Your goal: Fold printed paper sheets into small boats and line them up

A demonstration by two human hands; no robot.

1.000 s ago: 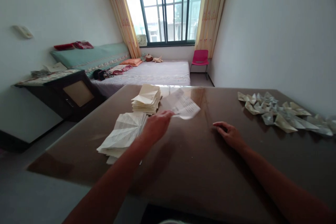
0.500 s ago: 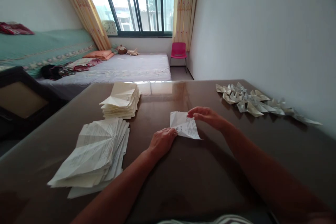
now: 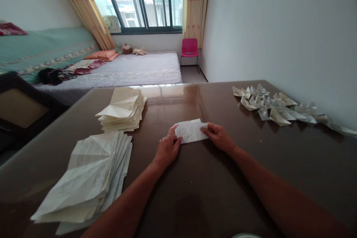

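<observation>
Well — table (image 3: pixel 178 182) bears paper stacks (image 3: pixel 90 171); fingers (image 3: pixel 211 130) hold folded sheet (image 3: pixel 191 133).

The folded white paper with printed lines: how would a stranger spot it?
Start at the big glossy brown table. Between the cream paper stack and white paper stack on its left and the pointed folded-paper shapes on its right is the folded white printed paper. Unlike them, it is held by the bare left hand and bare right hand.
</observation>
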